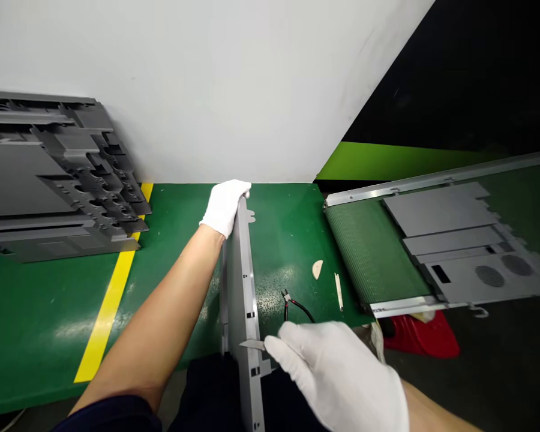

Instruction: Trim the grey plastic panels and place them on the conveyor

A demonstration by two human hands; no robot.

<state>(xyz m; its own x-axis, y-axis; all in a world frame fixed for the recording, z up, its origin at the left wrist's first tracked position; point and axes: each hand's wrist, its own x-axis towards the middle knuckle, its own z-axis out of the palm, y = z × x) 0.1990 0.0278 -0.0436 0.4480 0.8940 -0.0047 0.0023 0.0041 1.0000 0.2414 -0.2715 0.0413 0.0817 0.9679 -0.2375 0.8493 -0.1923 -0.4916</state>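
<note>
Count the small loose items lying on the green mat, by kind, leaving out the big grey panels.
Side cutters: 1
Pale half-round pieces: 1
Pale narrow strips: 1
Total: 3

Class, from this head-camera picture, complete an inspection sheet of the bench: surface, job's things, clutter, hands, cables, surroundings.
Surface: green bench mat with a yellow stripe.
Job's things: notched grey sheet-metal panel standing on edge; flat metal blade beside it.
Clutter: side cutters, cream wedge, slim cream stick.
Hands: gloved left hand grips the panel's far end; gloved right hand holds the blade.
Cables: thin white cord at the lower left corner.
Surroundings: stacked grey panels, grey panel on green mesh, red bag, white wall.
</note>
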